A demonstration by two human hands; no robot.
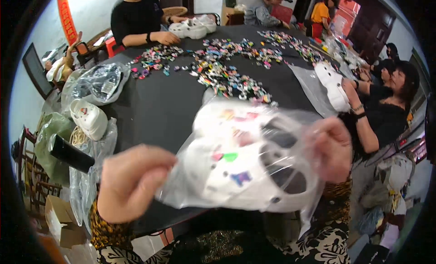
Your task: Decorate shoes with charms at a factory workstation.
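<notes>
Bagging step in hand: a pair of white charm-studded clogs (pixel 247 164) lies within a clear plastic bag (pixel 179 191), held above the near side of the dark counter (pixel 152 114), on the wearer's side of the shoe-charm pile (pixel 227 78); packing or straightening the film seems to be under way.
Left hand (pixel 131 184): nearer the wearer than the charm pile and to its left; thumb and fingers appear to pinch the bag's left edge, though blur softens the contact.
Right hand (pixel 331 148): nearer than the charm pile and to its right; curled fingers seem to pinch the film beside the clogs' heel straps.
Next move: probably calls for drawing both bag edges taut without tipping the clogs or snagging their charms; whether the mouth is sealed cannot be told.
Loose white clog (pixel 88 120): left of the charm pile, nearer the wearer.
Co-worker's white clog (pixel 334 87): right of the charm pile, in that person's hand.
</notes>
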